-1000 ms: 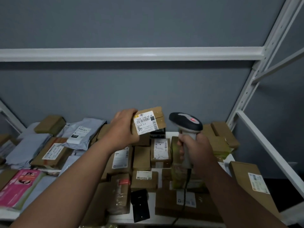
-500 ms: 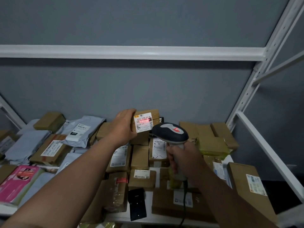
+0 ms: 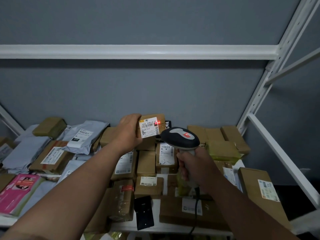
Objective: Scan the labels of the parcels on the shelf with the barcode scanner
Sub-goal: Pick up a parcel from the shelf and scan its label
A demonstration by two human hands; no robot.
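We see a grey wall (image 3: 155, 92) behind the white rack frame (image 3: 138, 51). A black flat object (image 3: 144, 212) lies at the front edge, and a pink package (image 3: 19, 189) sits far left.

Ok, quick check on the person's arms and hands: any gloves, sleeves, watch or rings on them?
None visible. The left hand and right hand are bare, without gloves or visible rings. Both forearms are uncovered as far as the frame's lower edge, with no sleeve cuff, watch or wristband showing.
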